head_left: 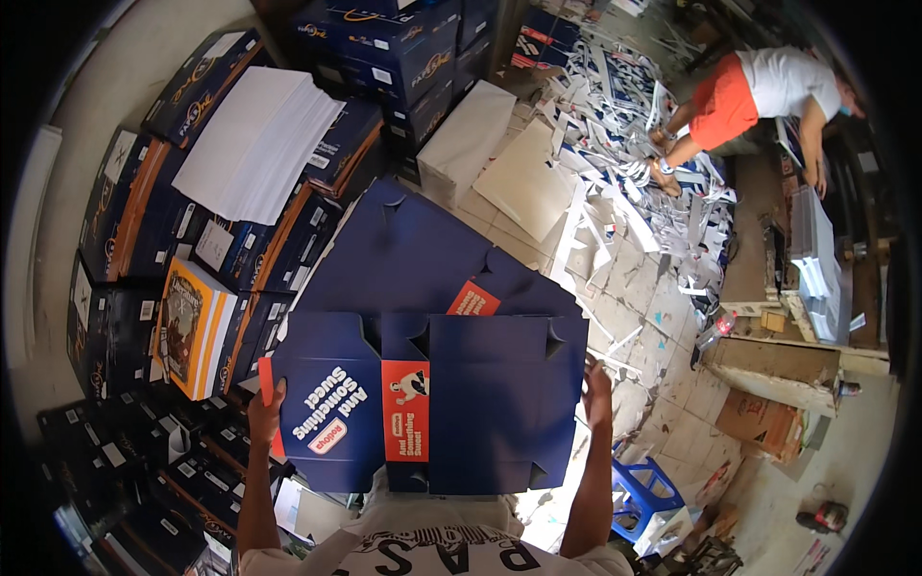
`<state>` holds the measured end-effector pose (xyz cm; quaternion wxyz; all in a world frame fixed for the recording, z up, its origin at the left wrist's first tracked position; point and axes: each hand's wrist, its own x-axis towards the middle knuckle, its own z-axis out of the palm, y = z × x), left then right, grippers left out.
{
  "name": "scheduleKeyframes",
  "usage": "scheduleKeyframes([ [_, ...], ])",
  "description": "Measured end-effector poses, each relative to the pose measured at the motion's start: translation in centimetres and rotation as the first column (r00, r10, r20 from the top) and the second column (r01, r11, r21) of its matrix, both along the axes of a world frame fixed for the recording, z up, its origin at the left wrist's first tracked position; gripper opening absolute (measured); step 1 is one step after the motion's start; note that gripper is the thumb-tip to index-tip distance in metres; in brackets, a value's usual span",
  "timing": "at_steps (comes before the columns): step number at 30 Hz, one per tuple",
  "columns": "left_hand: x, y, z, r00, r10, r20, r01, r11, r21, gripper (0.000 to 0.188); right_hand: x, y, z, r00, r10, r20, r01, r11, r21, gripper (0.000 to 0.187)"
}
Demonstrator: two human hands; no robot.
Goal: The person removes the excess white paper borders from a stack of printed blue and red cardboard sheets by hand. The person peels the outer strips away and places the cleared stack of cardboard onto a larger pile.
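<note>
A flat, die-cut box blank in navy card, with red printed panels, spans the space in front of my body. My left hand grips its left edge, where a red flap sticks out. At the opposite edge is my right hand, its fingers closed along the card's side. Beyond the held blank lies a stack of similar navy blanks, turned at an angle and partly covered by it. Whether I hold one sheet or more cannot be made out.
Dark blue cartons are piled along the left, topped by a white paper stack and yellow-covered printed sheets. Paper offcuts litter the floor ahead. A person in red shorts bends at far right. A blue stool stands at right.
</note>
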<state>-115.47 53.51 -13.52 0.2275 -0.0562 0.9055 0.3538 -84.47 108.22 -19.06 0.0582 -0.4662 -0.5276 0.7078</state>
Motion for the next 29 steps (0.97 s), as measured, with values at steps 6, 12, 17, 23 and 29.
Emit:
scheduleKeyframes([
  [6,-0.3,-6.1,-14.2,0.978,0.145,0.147,-0.189,0.915,0.357,0.045,-2.5,0.1,0.1,0.952,0.212,0.221,-0.208,0.977,-0.042,0.068],
  [12,2.1,-12.1,-22.7,0.857,0.338,0.389,-0.512,0.653,0.559,0.052,-6.7,-4.6,4.7,0.953,0.244,0.178,-0.254,0.966,0.037,0.072],
  [17,-0.1,-8.8,-17.8,0.803,0.275,0.528,-0.555,0.667,0.496,0.054,-6.3,-5.7,4.7,0.978,0.105,0.179,-0.114,0.993,0.039,0.069],
  [23,-0.5,-5.3,-4.5,0.901,0.135,0.413,-0.352,0.784,0.511,0.055,-3.1,-6.7,7.2,1.0,-0.004,-0.013,0.003,0.997,-0.081,0.057],
  [29,-0.1,-10.5,3.9,0.996,0.084,0.023,-0.083,0.842,0.534,0.069,12.1,-11.9,9.0,0.974,-0.169,-0.15,0.159,0.984,-0.081,0.065],
])
